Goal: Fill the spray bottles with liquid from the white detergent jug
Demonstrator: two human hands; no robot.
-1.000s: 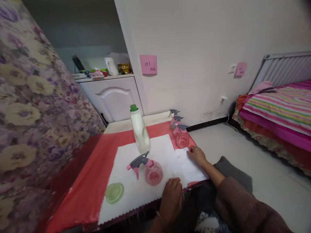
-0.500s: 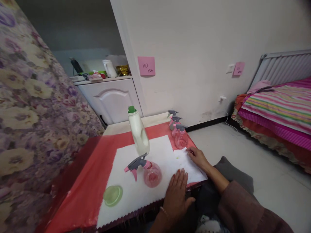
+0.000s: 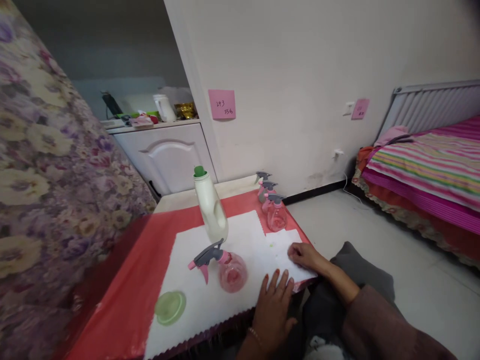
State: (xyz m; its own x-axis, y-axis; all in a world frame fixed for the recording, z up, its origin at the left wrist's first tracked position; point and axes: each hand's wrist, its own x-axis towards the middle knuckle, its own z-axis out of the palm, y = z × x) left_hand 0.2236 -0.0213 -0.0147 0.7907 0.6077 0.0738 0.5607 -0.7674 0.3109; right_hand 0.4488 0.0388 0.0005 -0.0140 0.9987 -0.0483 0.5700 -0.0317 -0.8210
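Note:
My left hand (image 3: 273, 306) lies at the near table edge with fingers outstretched and spread, touching the edge of the white cloth (image 3: 198, 310). My right hand (image 3: 305, 255) rests on a smaller white sheet (image 3: 283, 250) that carries a few small marks. Its fingers are curled and closed, and whatever they may hold is hidden. Left of my hands, a pink spray bottle (image 3: 233, 272) with a grey and pink trigger head tilts to the left on the cloth. Beyond it stands a pale bottle (image 3: 210, 207) with a green top. A green translucent lid (image 3: 170, 307) lies near the left front.
Several spray bottles (image 3: 276, 217) stand in a row at the table's right rear. A red cover (image 3: 131, 270) spreads under the cloth. A floral curtain (image 3: 45, 175) hangs at left, a bed (image 3: 431, 185) stands at right, and a dark cushion (image 3: 356, 270) lies beside the table.
My right hand has left the sheet's far corner, moved nearer and curled its fingers on the sheet. The left hand's fingers have spread a little. The view has shifted slightly.

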